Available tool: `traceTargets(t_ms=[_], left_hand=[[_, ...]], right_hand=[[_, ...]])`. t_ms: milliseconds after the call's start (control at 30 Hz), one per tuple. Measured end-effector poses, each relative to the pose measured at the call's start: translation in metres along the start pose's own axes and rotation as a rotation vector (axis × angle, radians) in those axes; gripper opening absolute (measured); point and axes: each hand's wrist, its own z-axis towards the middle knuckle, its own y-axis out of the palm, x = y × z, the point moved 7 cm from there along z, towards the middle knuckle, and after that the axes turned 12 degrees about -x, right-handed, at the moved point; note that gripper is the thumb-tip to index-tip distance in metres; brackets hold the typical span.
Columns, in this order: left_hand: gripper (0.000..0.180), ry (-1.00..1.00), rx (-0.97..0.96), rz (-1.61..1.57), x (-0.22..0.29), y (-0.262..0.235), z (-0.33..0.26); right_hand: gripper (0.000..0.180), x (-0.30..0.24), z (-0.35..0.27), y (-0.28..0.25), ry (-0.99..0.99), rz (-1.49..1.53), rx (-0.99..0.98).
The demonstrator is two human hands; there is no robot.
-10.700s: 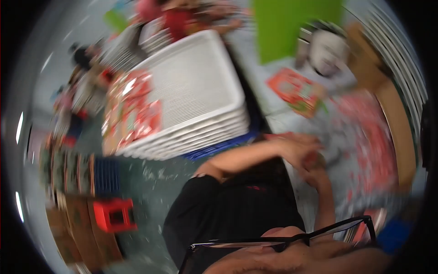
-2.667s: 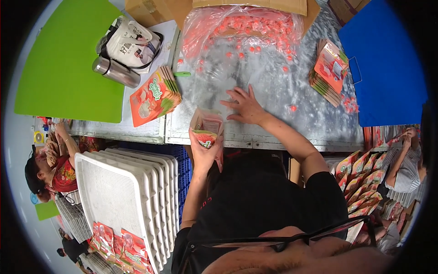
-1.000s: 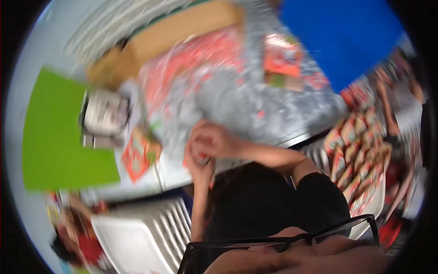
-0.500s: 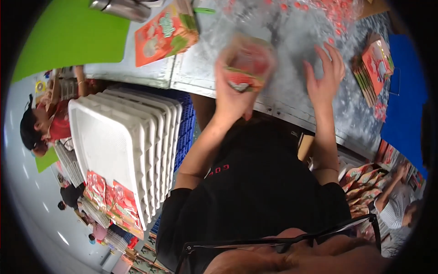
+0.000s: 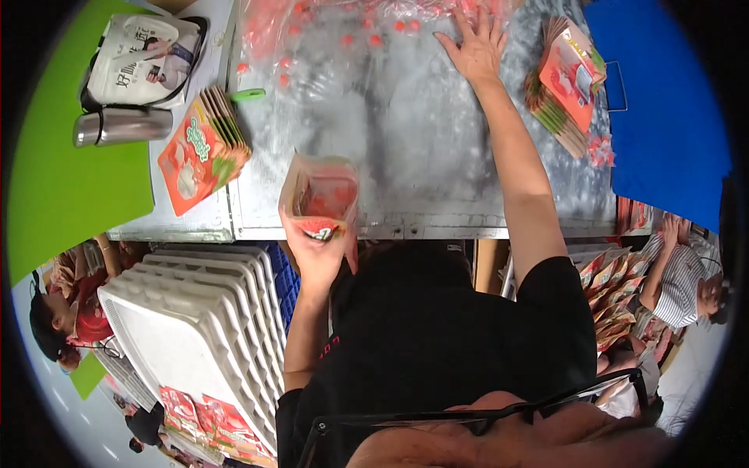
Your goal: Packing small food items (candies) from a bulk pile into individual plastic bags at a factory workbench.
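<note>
My left hand [image 5: 316, 253] is wrapped round the lower part of a red and green pouch [image 5: 321, 195] near the table's front edge. The pouch gapes upward, and red pieces show inside it. Far forward, my right hand [image 5: 476, 51] reaches out flat with its fingers spread, beside clear plastic and a scatter of small red wrapped pieces [image 5: 374, 39]. A fanned stack of flat pouches [image 5: 199, 156] lies on the table to the left. Another stack of the same pouches [image 5: 568, 82] lies to the right.
A steel flask [image 5: 125, 127] and a white bag with black trim [image 5: 144, 62] are at the back left. Stacked white trays [image 5: 164, 312] stand below the table at left, pouches on top. Co-workers [image 5: 671, 269] are on both sides. The metal table [image 5: 421, 164] has a blue panel [image 5: 663, 117] at right.
My right hand has stretched forward to the far red pieces. My left hand and the pouch now appear farther left and lower, while the whole view has swung round.
</note>
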Motion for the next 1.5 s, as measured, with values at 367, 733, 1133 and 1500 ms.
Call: traceTargets(t_ms=[367, 733, 1133, 1500], left_hand=[[0.084, -0.033, -0.021, -0.033, -0.011, 0.006, -0.008], [0.084, 0.036, -0.009, 0.088, 0.004, -0.003, -0.029], [0.083, 0.047, 0.027, 0.083, 0.012, -0.008, -0.039], [0.083, 0.076, 0.025, 0.194, 0.014, -0.012, -0.044]], right_hand=[[0.060, -0.060, -0.079, -0.013, -0.293, 0.383, 0.002], [0.051, -0.007, -0.133, -0.011, 0.036, 1.280, -0.233], [0.051, -0.058, -0.185, -0.020, -0.363, 0.266, -0.280], [0.057, -0.135, -0.150, -0.029, -0.466, 0.115, -0.172]])
